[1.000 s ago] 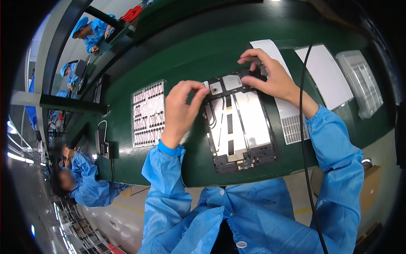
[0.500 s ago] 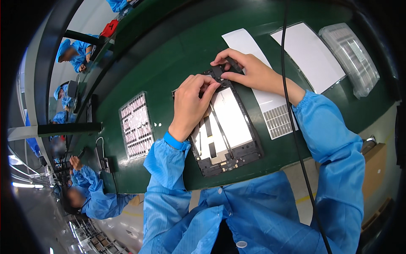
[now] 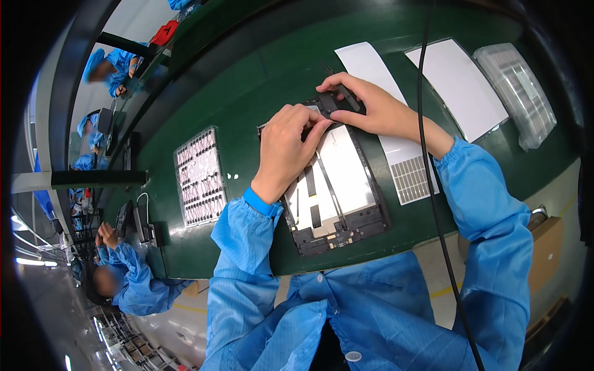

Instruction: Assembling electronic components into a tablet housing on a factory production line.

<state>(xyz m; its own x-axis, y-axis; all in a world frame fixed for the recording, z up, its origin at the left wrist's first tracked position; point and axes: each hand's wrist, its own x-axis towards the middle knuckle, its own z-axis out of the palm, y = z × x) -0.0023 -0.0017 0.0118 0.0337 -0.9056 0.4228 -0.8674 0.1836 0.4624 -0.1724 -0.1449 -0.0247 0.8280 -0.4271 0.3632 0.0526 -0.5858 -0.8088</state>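
Observation:
An opened tablet (image 3: 343,167), its black frame around a shiny silver panel, lies on the green table in front of me. My left hand (image 3: 289,145) is at its far end, thumb and forefinger pinched close to the frame; whatever lies between the fingertips is hidden. Over the far right corner curls my right hand (image 3: 371,108), its thumb touching the frame near the left fingertips. A slim black tool (image 3: 348,96), apparently tweezers, is tucked in the fingers of that hand. A blue band (image 3: 261,203) circles my left wrist.
Left of the tablet lies a tray (image 3: 201,176) of small black parts with thin wires, with white bits (image 3: 232,177) beside it. To the right are a label sheet (image 3: 411,179), a white sheet (image 3: 458,89) and clear plastic trays (image 3: 518,96). A black cable (image 3: 427,148) hangs across the view. Co-workers sit leftward.
The view has shifted slightly, moving the table things a little right. Both hands stay at the tablet's far end, the left fingers slightly more bunched. More of the black tool shows beyond my right hand.

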